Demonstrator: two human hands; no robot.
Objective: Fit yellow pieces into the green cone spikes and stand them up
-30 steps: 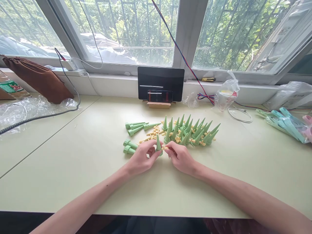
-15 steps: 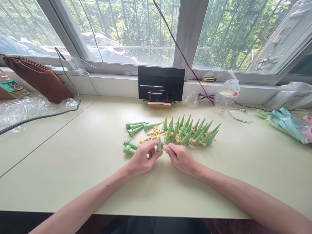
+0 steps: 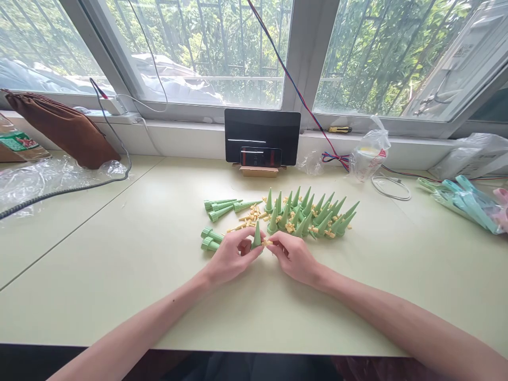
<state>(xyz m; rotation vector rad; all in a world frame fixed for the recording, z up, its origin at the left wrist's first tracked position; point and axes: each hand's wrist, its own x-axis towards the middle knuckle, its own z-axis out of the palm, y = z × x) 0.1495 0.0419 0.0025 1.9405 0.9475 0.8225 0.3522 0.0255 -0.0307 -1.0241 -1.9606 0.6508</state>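
just above the worktop point(image 3: 119, 254), near the pile point(image 3: 313, 214), your left hand point(image 3: 232, 258) pinches a cone point(image 3: 257, 235) by its base, tip up, so its side faces the yellow peg point(image 3: 266, 243) your right hand point(image 3: 292, 257) pinches against it. the cone is pale green, smooth, tapering to a point.

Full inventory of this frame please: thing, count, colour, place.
held cone: 1, green, upright in left fingers
yellow fitting: 1, at held cone's base, pinched by right fingers
standing cones: many, green, cluster beyond hands
lying cones: several, green, left of cluster
loose fittings: many, yellow, among cones
tablet: 1, black, against windowsill
phone: 1, dark, before tablet
pouch: 1, brown, far left
table: 1, pale green
left hand: 1, on held cone
right hand: 1, on yellow fitting
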